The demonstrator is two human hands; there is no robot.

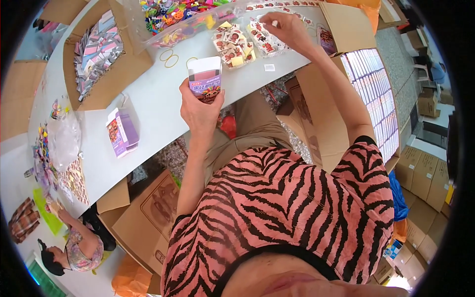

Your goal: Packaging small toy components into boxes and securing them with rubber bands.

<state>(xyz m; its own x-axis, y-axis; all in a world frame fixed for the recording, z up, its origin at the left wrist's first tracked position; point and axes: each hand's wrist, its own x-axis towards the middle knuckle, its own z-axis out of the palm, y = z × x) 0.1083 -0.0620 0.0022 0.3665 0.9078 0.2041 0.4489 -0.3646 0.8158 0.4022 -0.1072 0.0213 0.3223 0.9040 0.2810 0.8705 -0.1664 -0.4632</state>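
My left hand (198,111) is wrapped round a small purple printed carton (207,85), held upright near the table's front edge. The carton's white top flap stands up and its mouth faces me. Farther right, my right hand (292,33) is closed in a pinch above a clear tray of small printed cards (267,43). A tiny white piece shows at its fingertips, too small to name. A second clear tray of printed cards and yellow slips (235,47) stands just left of it. One loose white slip (269,67) lies on the table in front of the trays.
Another purple carton (122,132) lies on the white table at left, near a cardboard box of folded cards (99,54). A clear bag of colourful plastic trinkets (173,17) sits at the back. Packed cartons fill a box (371,94) at right. A co-worker (76,245) sits far left.
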